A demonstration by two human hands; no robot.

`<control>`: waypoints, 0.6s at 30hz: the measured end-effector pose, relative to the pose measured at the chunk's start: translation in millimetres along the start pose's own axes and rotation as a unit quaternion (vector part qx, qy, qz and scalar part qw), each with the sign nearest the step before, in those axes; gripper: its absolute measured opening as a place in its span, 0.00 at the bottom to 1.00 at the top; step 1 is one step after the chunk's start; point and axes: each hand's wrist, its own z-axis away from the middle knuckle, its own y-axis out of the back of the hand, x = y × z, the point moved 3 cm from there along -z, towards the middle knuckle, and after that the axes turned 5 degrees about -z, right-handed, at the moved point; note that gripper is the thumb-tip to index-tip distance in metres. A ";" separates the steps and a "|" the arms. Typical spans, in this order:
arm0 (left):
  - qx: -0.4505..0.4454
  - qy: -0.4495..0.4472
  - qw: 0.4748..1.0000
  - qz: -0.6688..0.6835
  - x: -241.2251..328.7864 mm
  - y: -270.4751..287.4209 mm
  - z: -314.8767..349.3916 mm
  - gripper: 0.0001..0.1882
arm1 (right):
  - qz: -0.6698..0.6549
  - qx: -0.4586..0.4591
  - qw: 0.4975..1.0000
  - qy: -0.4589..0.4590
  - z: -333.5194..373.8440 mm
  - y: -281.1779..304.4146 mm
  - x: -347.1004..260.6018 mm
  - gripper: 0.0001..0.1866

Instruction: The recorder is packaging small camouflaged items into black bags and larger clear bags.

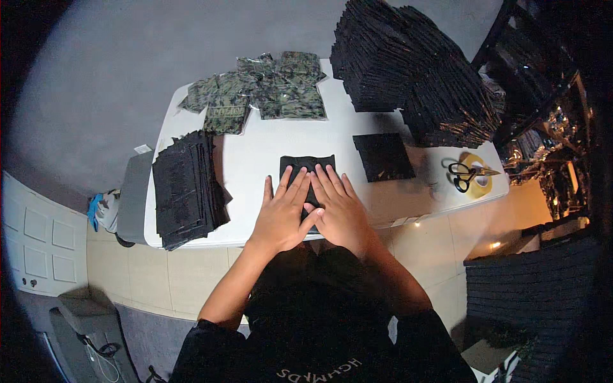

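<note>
The black cloth (308, 161) looks matt, the tabletop (252, 153) smooth.

This looks like a small clothing workroom, perhaps set up inside a home. The work side shows in the plain white table (306, 139), with a black stack (185, 191) at left, a large black pile (408, 73) at far right, camouflage clothes (284, 89) in clear bags at the far side, and scissors (474, 172) at right. The panelled door (48, 239) at left and tiled floor (195, 274) suggest a house.

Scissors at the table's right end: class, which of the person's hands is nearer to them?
Right. The right hand rests on the black cloth piece, left of the scissors; the left hand, on the same piece, is farther left.
</note>
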 end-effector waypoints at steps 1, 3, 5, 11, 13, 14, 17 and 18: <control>0.001 0.001 1.000 0.000 -0.5 -0.7 0.1 0.43 | -0.011 0.017 1.000 0.000 1.2 1.3 1.1 0.39; 0.029 0.027 0.999 -0.002 -3.1 0.5 3.4 0.41 | -0.022 0.036 0.999 0.003 2.9 5.3 -0.2 0.39; 0.085 0.076 0.993 -0.001 -8.5 2.6 10.1 0.38 | -0.045 0.079 0.994 -0.067 7.8 10.3 0.9 0.40; 0.120 0.126 0.973 0.152 -7.4 19.6 13.8 0.39 | -0.097 0.097 0.988 -0.066 12.9 13.1 10.4 0.40; 0.104 0.158 0.953 0.236 -7.8 21.8 8.6 0.41 | -0.143 0.108 0.982 -0.055 9.2 21.6 10.3 0.41; 0.120 0.183 0.921 0.322 -13.5 19.6 7.0 0.44 | -0.229 0.107 0.963 -0.088 6.1 32.6 6.2 0.41; 0.141 0.195 0.862 0.446 -25.6 25.2 -5.0 0.50 | -0.367 0.150 0.913 -0.097 -8.4 37.3 9.3 0.47; 0.142 0.186 0.841 0.488 -25.0 30.4 -11.8 0.53 | -0.420 0.191 0.884 -0.078 -12.4 39.3 14.4 0.52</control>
